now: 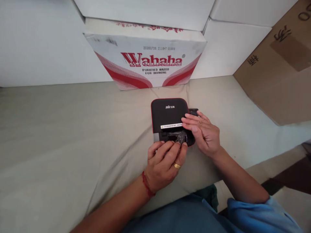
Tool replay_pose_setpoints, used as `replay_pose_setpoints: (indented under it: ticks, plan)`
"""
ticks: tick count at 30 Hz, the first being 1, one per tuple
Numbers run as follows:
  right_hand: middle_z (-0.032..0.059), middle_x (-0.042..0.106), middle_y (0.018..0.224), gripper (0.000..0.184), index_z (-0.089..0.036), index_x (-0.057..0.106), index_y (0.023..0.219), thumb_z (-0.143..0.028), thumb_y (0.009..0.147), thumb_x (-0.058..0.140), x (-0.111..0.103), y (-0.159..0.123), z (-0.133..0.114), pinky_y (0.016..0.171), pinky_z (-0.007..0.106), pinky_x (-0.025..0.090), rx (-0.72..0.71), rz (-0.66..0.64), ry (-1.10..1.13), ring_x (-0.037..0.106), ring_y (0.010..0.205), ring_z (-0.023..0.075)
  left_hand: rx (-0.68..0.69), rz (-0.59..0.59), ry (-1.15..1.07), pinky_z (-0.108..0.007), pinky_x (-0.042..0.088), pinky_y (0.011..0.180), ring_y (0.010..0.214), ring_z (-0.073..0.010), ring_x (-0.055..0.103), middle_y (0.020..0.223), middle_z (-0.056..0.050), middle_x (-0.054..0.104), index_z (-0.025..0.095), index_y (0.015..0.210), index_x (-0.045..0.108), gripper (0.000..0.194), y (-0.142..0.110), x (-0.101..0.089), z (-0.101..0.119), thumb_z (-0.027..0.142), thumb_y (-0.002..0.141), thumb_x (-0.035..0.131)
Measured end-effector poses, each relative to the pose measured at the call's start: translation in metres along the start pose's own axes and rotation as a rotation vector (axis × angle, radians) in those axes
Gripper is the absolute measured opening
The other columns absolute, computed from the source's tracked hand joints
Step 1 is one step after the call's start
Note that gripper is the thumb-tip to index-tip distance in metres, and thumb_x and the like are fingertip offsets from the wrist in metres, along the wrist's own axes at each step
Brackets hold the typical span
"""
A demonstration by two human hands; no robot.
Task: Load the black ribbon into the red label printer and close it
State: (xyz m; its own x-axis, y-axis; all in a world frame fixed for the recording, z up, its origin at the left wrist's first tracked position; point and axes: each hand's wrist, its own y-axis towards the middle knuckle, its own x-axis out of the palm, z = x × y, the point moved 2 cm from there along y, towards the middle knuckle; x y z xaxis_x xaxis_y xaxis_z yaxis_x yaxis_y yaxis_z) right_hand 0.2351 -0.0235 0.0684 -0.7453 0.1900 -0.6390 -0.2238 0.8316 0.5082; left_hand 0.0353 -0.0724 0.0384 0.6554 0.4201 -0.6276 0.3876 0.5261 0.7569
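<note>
A small black device with a red edge, which looks like a receipt printer [168, 115], lies on the cloth-covered surface in front of me. A white label strip crosses its top, above an opening on the near side. My left hand [166, 161] is closed at that opening, its fingertips pinching crumpled clear plastic film [181, 134]. Part of the film and the fingertips' undersides are hidden. With fingers stretched out, my right hand [204, 132] rests against the printer's right side and top. Just behind those fingers a small black piece [193, 112] sticks out beside the printer.
A white and red Wahaha water carton [157, 61] stands behind the printer, among stacked white boxes [48, 42]. To the right is a brown cardboard box [279, 64] with black writing. Beige cloth [60, 136] covers the surface, whose front edge lies near my body.
</note>
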Motion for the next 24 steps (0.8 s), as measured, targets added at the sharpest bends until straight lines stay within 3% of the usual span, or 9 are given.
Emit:
replay_pose_setpoints:
  ticks: [5,10,12,16,19,24]
  plan:
    - [0.0013,0.088,0.124,0.039,-0.035,0.087,0.114,-0.03,0.113,0.049,0.006,-0.002,0.0,0.124,0.054,0.055,0.016,0.028,-0.007,0.081,0.128,0.0244,-0.088,0.069,-0.128,-0.046,0.053,0.111,0.119,-0.0266,0.076,0.121,-0.01,0.084,0.024,0.16,0.056,0.061,0.004,-0.012,-0.012,0.02,0.101,0.067]
    - [0.0017,0.088,0.121,0.038,-0.033,0.087,0.108,-0.031,0.114,0.05,0.01,-0.003,0.002,0.122,0.054,0.057,0.022,0.087,0.043,0.082,0.126,0.0243,-0.369,0.069,-0.327,-0.053,0.046,0.124,0.136,-0.0261,0.075,0.142,-0.012,0.079,0.027,0.175,0.033,0.063,0.007,-0.016,-0.05,0.029,0.113,0.046]
    - [0.0018,0.089,0.121,0.039,-0.033,0.087,0.106,-0.033,0.114,0.049,0.01,-0.003,0.002,0.121,0.055,0.058,0.046,0.083,0.05,0.082,0.126,0.0247,-0.369,0.052,-0.351,-0.052,0.045,0.124,0.135,-0.0248,0.075,0.135,-0.01,0.083,0.027,0.172,0.037,0.058,0.007,-0.012,-0.061,0.027,0.115,0.042]
    - [0.0024,0.089,0.12,0.039,-0.033,0.087,0.105,-0.034,0.114,0.049,0.01,-0.004,0.001,0.119,0.056,0.059,0.053,0.092,0.054,0.082,0.126,0.0253,-0.242,0.053,-0.235,-0.049,0.047,0.117,0.122,-0.0243,0.079,0.128,-0.008,0.086,0.026,0.161,0.052,0.05,0.007,-0.005,-0.066,0.019,0.112,0.046]
    - [0.0028,0.089,0.12,0.039,-0.032,0.087,0.107,-0.03,0.114,0.049,0.011,-0.004,0.002,0.119,0.055,0.058,0.023,0.123,0.071,0.082,0.125,0.0249,-0.275,0.08,-0.265,-0.048,0.051,0.109,0.115,-0.025,0.079,0.125,-0.009,0.086,0.025,0.157,0.055,0.046,0.009,-0.001,-0.067,0.021,0.111,0.049]
    - [0.006,0.089,0.118,0.044,-0.03,0.085,0.115,-0.038,0.117,0.042,0.015,-0.004,0.003,0.117,0.058,0.057,-0.006,0.155,0.145,0.08,0.124,0.0276,-0.453,0.143,-0.746,-0.045,0.055,0.113,0.121,-0.0236,0.076,0.115,-0.005,0.082,0.032,0.162,0.049,0.051,0.007,0.006,-0.078,0.032,0.112,0.058]
